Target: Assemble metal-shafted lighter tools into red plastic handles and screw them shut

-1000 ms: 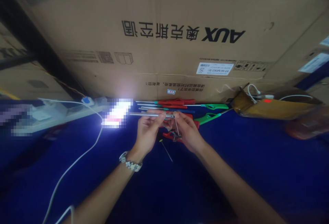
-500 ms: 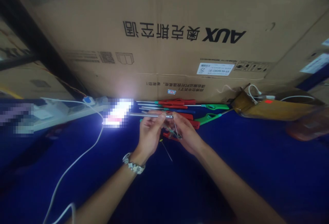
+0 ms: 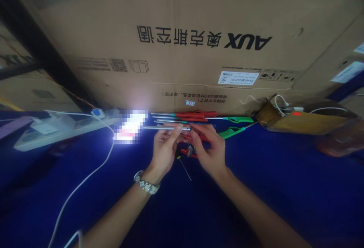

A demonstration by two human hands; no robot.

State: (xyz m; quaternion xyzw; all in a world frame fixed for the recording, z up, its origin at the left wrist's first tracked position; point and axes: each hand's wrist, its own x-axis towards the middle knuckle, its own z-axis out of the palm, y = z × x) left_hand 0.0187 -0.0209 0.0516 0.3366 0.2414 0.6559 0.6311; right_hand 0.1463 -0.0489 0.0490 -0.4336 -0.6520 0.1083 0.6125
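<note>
My left hand (image 3: pixel 165 147), with a metal watch on the wrist, pinches a thin silver metal tube (image 3: pixel 162 128) that sticks out to the left. My right hand (image 3: pixel 209 151) is right beside it, fingers curled near the tube's right end and over a small red part (image 3: pixel 188 152); what its fingers hold is hidden. A thin needle-like wire (image 3: pixel 184 168) lies on the blue cloth just below both hands.
Several long lighters with red and green handles (image 3: pixel 204 118) lie along a big AUX cardboard box (image 3: pixel 199 51). A white power strip (image 3: pixel 54 128) and cable (image 3: pixel 85 179) are at the left. An open brown box (image 3: pixel 301 121) with cables sits at the right.
My right hand has turned, its back now facing up, and the thin wire it held upright is no longer visible. The left hand and the tube have barely moved.
</note>
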